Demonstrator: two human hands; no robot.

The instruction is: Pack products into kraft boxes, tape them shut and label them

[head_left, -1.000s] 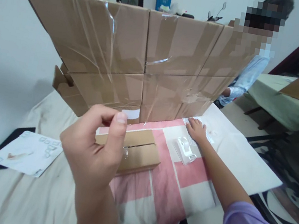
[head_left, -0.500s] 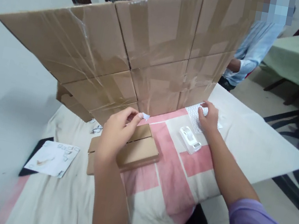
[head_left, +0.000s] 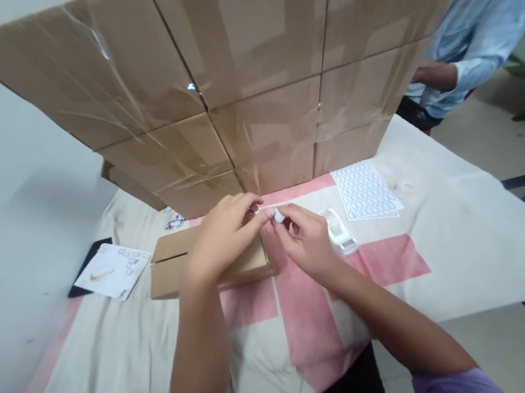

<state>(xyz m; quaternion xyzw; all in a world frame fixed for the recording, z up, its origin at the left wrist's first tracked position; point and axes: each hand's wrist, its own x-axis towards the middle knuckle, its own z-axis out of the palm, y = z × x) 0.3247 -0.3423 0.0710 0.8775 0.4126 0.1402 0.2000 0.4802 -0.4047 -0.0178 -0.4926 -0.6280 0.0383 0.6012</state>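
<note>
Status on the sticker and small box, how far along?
Done: one sticker is off the sheet. In hand: left hand and right hand pinch it together above the box. Left: no sticker shows on the box's visible top, though hands hide part.

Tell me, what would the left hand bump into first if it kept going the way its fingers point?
The left hand points toward the right hand, so first the small white label pinched between their fingertips, then the right hand's fingers. Depth is hard to judge.
</note>
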